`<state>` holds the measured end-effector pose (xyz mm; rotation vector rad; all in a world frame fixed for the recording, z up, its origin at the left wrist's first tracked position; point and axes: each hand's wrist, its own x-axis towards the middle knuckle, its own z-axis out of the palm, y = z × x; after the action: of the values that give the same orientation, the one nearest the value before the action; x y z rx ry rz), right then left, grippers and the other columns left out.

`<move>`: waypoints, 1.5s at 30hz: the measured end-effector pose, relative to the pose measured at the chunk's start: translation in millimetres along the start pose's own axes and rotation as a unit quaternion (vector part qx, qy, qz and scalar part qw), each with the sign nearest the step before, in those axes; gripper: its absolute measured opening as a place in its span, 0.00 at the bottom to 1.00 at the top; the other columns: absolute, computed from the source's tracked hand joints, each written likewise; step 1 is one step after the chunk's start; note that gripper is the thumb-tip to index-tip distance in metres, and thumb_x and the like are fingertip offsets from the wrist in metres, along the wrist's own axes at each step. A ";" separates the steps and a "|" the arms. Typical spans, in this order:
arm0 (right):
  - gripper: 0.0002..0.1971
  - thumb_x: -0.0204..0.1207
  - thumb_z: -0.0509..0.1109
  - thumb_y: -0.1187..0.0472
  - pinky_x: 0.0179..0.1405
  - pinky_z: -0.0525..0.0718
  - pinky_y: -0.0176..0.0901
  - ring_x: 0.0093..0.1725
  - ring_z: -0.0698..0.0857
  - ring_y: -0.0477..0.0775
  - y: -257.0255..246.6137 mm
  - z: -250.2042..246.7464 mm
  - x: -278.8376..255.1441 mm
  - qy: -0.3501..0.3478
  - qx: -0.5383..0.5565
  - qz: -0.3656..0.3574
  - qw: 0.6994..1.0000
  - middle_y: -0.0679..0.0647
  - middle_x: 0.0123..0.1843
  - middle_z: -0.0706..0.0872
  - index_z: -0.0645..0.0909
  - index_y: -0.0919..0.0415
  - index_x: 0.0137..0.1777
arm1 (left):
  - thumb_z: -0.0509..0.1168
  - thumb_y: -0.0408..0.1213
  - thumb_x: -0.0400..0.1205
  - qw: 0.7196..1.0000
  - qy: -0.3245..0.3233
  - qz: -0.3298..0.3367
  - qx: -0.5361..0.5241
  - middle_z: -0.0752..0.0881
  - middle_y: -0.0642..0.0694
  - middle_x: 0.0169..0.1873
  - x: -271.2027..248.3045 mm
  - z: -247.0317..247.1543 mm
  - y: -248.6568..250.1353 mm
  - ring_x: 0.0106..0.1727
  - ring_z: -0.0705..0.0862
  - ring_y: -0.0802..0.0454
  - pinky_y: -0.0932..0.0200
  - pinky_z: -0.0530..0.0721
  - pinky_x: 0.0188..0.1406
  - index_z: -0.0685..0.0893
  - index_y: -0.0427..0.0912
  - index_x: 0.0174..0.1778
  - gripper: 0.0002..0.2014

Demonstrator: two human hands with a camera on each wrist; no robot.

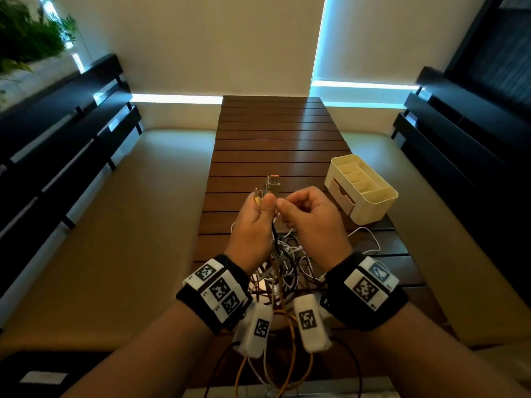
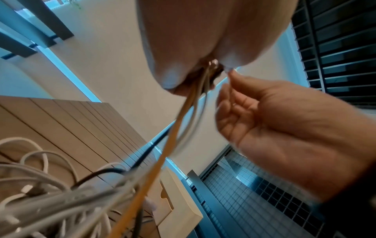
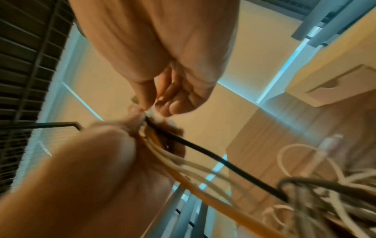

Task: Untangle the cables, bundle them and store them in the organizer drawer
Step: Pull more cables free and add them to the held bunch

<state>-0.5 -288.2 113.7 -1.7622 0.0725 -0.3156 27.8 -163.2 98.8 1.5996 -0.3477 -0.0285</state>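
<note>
A tangle of white, black, brown and orange cables (image 1: 284,262) lies on the slatted wooden table (image 1: 273,139). Above it, my left hand (image 1: 260,208) grips a bunch of cable ends, and their metal plugs (image 1: 271,185) stick up past the thumb. The orange cable (image 2: 173,145) and the black cable (image 3: 203,153) hang from that fist down to the pile. My right hand (image 1: 287,211) is right beside the left thumb, and its thumb and forefinger pinch a thin white cable end (image 3: 150,111). The cream organizer (image 1: 373,193) stands at the right with its drawer (image 1: 340,196) closed.
Cushioned bench seats (image 1: 129,225) run along both sides of the table, backed by dark slatted rails (image 1: 57,139). Orange and black leads (image 1: 293,354) trail over the near table edge below my wrists. The organizer's top compartments (image 1: 356,176) are open.
</note>
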 end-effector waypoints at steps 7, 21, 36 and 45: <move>0.08 0.84 0.68 0.61 0.56 0.89 0.59 0.53 0.89 0.54 47.6 2.7 -8.5 -0.186 0.005 0.085 0.979 0.55 0.55 0.88 0.81 0.46 0.58 | 0.51 0.58 0.85 0.998 0.015 -0.018 -0.064 0.75 0.45 0.29 7.0 -3.8 -1.4 0.30 0.76 0.45 0.52 0.79 0.31 0.72 0.38 0.43 0.23; 0.03 0.84 0.67 0.56 0.48 0.89 0.45 0.44 0.87 0.44 75.6 10.5 -3.9 -0.263 -0.182 0.023 0.947 0.47 0.46 0.87 0.82 0.50 0.52 | 0.52 0.43 0.91 0.983 -0.009 -0.022 -0.184 0.69 0.52 0.24 24.7 -15.3 33.6 0.23 0.67 0.57 0.61 0.70 0.24 0.71 0.42 0.40 0.15; 0.04 0.82 0.70 0.61 0.53 0.87 0.48 0.49 0.87 0.54 33.5 -22.0 27.8 -0.025 -0.021 0.037 0.999 0.50 0.44 0.88 0.86 0.52 0.48 | 0.76 0.54 0.75 0.993 0.074 -0.048 0.072 0.67 0.58 0.20 24.3 -81.8 -8.8 0.23 0.64 0.56 0.55 0.66 0.28 0.67 0.50 0.28 0.24; 0.06 0.82 0.70 0.63 0.40 0.83 0.35 0.42 0.85 0.45 0.1 -3.5 25.3 -0.071 -0.131 -0.091 0.985 0.48 0.44 0.88 0.85 0.51 0.49 | 0.78 0.38 0.75 0.990 -0.103 -0.009 0.098 0.88 0.53 0.31 21.5 -42.5 17.9 0.33 0.84 0.60 0.63 0.82 0.35 0.88 0.43 0.44 0.07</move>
<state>22.9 -297.2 118.6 -2.0530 -0.1566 -0.3232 54.3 -127.5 123.3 1.7987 -0.5092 -0.1798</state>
